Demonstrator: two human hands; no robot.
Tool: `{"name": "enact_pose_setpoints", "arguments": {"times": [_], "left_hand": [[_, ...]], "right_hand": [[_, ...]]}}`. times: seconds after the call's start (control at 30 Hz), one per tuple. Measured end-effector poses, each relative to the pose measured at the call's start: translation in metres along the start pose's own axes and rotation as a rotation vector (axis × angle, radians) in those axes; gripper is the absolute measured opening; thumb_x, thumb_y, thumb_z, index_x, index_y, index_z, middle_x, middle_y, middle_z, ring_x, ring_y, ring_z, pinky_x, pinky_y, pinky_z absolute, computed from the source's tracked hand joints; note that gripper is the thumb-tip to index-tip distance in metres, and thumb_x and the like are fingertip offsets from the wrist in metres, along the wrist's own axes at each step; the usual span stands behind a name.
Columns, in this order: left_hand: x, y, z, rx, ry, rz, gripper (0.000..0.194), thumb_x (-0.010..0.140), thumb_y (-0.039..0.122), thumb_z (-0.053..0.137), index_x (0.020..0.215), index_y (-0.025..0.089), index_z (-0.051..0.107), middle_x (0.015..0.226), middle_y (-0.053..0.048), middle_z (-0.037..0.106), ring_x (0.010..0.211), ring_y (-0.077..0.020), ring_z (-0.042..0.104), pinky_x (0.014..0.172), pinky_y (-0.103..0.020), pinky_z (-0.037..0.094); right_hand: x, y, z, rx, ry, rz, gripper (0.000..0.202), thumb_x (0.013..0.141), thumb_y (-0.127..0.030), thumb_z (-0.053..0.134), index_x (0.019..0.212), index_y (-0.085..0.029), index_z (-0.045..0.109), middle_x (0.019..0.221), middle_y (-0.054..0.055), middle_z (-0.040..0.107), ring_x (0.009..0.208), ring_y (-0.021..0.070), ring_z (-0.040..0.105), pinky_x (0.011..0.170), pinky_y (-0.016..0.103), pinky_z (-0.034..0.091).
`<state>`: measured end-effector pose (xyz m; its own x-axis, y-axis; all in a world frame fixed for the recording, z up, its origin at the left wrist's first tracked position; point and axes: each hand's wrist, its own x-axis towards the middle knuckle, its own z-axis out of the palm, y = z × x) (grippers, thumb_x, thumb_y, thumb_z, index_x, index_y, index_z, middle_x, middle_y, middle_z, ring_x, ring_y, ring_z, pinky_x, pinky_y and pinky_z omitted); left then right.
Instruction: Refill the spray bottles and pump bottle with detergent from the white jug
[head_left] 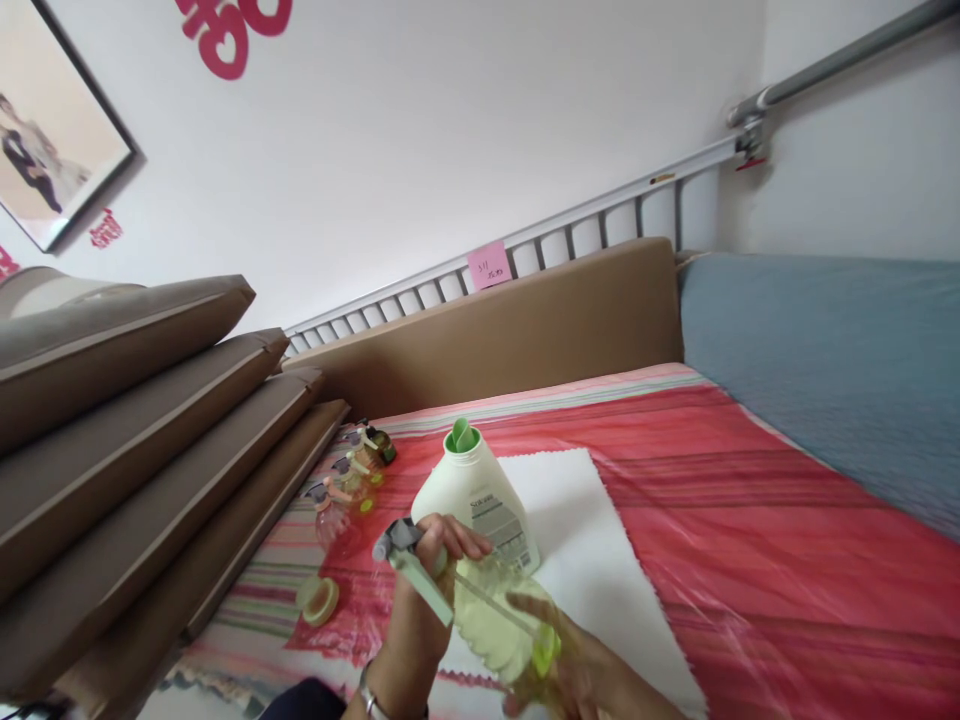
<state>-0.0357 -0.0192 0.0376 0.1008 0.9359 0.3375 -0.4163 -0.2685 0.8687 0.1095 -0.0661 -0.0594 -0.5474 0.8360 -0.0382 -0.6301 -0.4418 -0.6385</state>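
Note:
A see-through yellow-tinted spray bottle (491,620) lies tilted between my hands, its trigger head toward the left and its base toward the lower right. My left hand (444,536) is closed around its neck just below the grey and pale green trigger. At the base end, my right hand (574,655) wraps the bottle, seen partly through the clear plastic. Right behind stands a large white detergent jug (469,490), upright and uncapped, with a green pour spout. A round pale green cap (319,600) rests on the cover to the left.
Several small spray bottles (334,520) and a dark jar (382,445) line the left side. A white cloth (585,500) lies under the jug on a red striped plastic cover (675,470). Stacked brown cushions (150,420) rise at left; a blue-grey padded surface (817,350) borders the right.

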Motion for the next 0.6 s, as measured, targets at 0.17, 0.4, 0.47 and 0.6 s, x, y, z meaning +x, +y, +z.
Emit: {"name": "enact_pose_setpoints", "arguments": {"times": [0.17, 0.4, 0.47, 0.6], "left_hand": [[-0.003, 0.006, 0.0, -0.021, -0.051, -0.066, 0.034, 0.085, 0.037, 0.049, 0.058, 0.018, 0.054, 0.06, -0.002, 0.056, 0.066, -0.0198, 0.058, 0.074, -0.036, 0.044], [-0.003, 0.003, 0.0, 0.072, 0.058, -0.036, 0.037, 0.087, 0.038, 0.048, 0.056, 0.018, 0.052, 0.06, -0.001, 0.055, 0.065, -0.0183, 0.057, 0.073, -0.033, 0.043], [-0.005, 0.004, 0.006, 0.052, -0.009, -0.07, 0.036, 0.086, 0.039, 0.049, 0.057, 0.018, 0.052, 0.06, -0.003, 0.057, 0.065, -0.0198, 0.058, 0.072, -0.034, 0.043], [-0.008, 0.004, 0.011, 0.049, -0.097, -0.07, 0.037, 0.083, 0.042, 0.053, 0.056, 0.017, 0.053, 0.057, -0.004, 0.057, 0.06, -0.0208, 0.058, 0.065, -0.034, 0.044]], "right_hand": [[0.005, 0.006, 0.002, 0.111, -0.095, 0.102, 0.065, 0.075, -0.07, 0.047, 0.101, -0.013, 0.064, 0.082, 0.01, 0.069, 0.07, 0.0148, 0.064, 0.058, 0.021, 0.048], [0.013, 0.009, -0.006, -0.014, 0.015, -0.125, 0.082, 0.052, -0.049, 0.081, 0.123, -0.028, 0.045, 0.108, 0.007, 0.061, 0.071, 0.0176, 0.065, 0.055, 0.027, 0.05], [0.011, 0.006, -0.001, 0.132, -0.063, 0.02, 0.06, 0.067, -0.06, 0.066, 0.107, -0.017, 0.058, 0.089, 0.007, 0.067, 0.07, 0.0158, 0.064, 0.062, 0.025, 0.05], [0.011, 0.005, 0.004, 0.274, -0.135, 0.104, 0.056, 0.078, -0.063, 0.051, 0.097, -0.013, 0.064, 0.088, 0.009, 0.069, 0.077, 0.0154, 0.065, 0.073, 0.025, 0.048]]}}
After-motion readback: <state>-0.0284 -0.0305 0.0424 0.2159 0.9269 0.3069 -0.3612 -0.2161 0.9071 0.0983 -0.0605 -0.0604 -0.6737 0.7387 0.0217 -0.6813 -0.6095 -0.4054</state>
